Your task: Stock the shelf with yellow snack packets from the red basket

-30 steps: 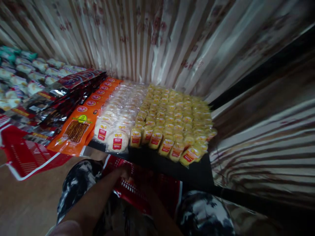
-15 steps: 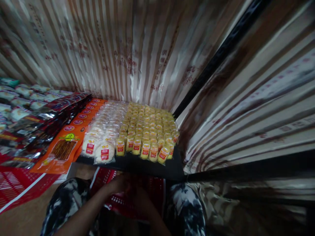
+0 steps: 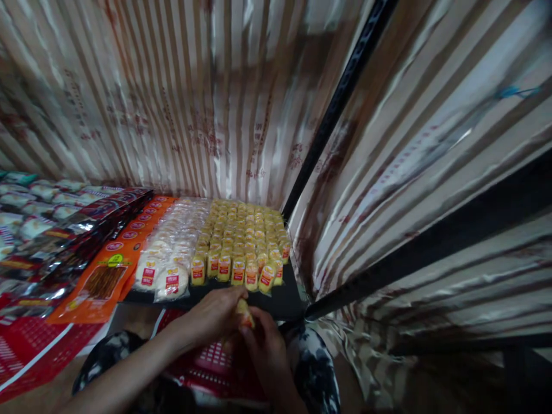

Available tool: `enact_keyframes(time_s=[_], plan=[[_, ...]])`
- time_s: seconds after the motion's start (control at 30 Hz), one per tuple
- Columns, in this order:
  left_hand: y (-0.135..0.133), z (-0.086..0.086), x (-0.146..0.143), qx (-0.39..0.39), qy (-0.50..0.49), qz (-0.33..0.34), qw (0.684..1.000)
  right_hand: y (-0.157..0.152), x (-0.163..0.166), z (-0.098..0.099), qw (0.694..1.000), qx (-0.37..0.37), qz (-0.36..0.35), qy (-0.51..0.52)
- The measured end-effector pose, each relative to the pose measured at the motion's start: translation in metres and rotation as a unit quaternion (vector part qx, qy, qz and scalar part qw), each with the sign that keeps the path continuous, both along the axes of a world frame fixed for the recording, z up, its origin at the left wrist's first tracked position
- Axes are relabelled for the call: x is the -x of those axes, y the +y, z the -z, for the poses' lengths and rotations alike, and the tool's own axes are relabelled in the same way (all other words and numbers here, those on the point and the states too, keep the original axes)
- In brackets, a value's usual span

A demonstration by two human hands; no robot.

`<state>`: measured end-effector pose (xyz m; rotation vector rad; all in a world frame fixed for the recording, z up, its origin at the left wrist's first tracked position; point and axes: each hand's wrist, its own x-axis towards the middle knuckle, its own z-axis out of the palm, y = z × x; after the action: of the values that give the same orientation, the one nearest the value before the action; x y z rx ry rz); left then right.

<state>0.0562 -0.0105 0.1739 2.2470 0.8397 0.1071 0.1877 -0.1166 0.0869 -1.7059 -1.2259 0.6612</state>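
The snack (image 3: 244,314) is partly covered by the left hand (image 3: 218,310) and right hand (image 3: 269,339), and its label is too blurred to read. Most of the left hand's fingers are hidden behind its back; both forearms are cut off by the bottom edge. Hands and arms hide much of the basket (image 3: 213,359) below, so its contents cannot be told. At the left edge, a 2nd basket (image 3: 21,351) and the white packs (image 3: 34,205) are cut off. Much print on the sheet (image 3: 241,86) is blurred, as is the blue string (image 3: 515,92).
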Motion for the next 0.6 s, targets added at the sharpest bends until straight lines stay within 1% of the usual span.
enact_keyframes(time_s=[0.1,0.17,0.3,0.37,0.43,0.5,0.6], plan=[[0.017,-0.019,-0.036,-0.072,-0.062,0.039,0.995,0.013,-0.021,-0.019,0.993,-0.048,0.089,-0.056],[0.026,-0.03,-0.062,-0.128,-0.091,0.054,0.986,0.022,-0.033,-0.028,0.985,-0.075,0.128,-0.087],[0.042,-0.046,-0.111,-0.205,-0.105,0.098,0.968,0.04,-0.052,-0.03,0.962,-0.136,0.191,-0.142],[0.05,-0.048,-0.133,-0.229,-0.103,0.112,0.961,0.048,-0.06,-0.028,0.952,-0.152,0.221,-0.148],[0.058,-0.044,-0.152,-0.245,-0.072,0.122,0.959,0.053,-0.067,-0.025,0.945,-0.157,0.245,-0.152],[0.065,-0.037,-0.166,-0.249,-0.033,0.123,0.96,0.058,-0.073,-0.022,0.943,-0.159,0.25,-0.151],[0.071,-0.025,-0.18,-0.246,0.004,0.095,0.965,0.064,-0.078,-0.015,0.95,-0.159,0.231,-0.136]])
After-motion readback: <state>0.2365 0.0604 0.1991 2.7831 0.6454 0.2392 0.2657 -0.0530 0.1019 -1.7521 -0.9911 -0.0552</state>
